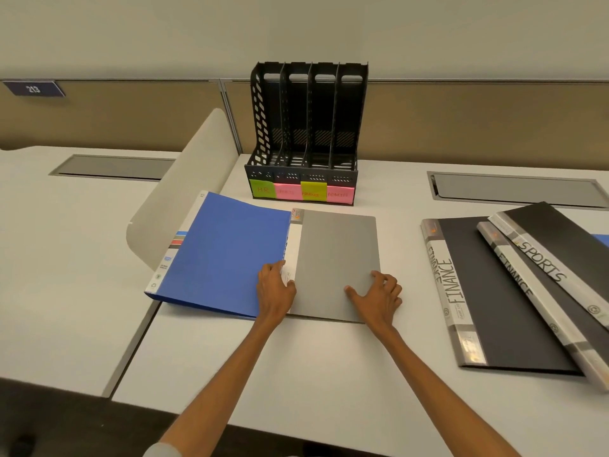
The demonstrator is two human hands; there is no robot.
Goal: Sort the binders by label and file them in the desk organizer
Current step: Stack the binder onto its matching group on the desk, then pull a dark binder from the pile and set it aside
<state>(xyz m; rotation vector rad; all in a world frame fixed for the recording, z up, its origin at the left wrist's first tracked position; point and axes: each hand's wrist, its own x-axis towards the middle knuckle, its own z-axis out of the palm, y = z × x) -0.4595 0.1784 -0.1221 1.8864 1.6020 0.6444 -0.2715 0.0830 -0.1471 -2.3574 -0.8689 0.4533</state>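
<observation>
White desks before tan partition panels, pale wall above.

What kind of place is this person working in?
Most likely an office cubicle: a white desk backed by a tan partition panel carrying a number plate reading 213, a black file organizer with sticky-note department labels, and binders marked FINANCE.
</observation>
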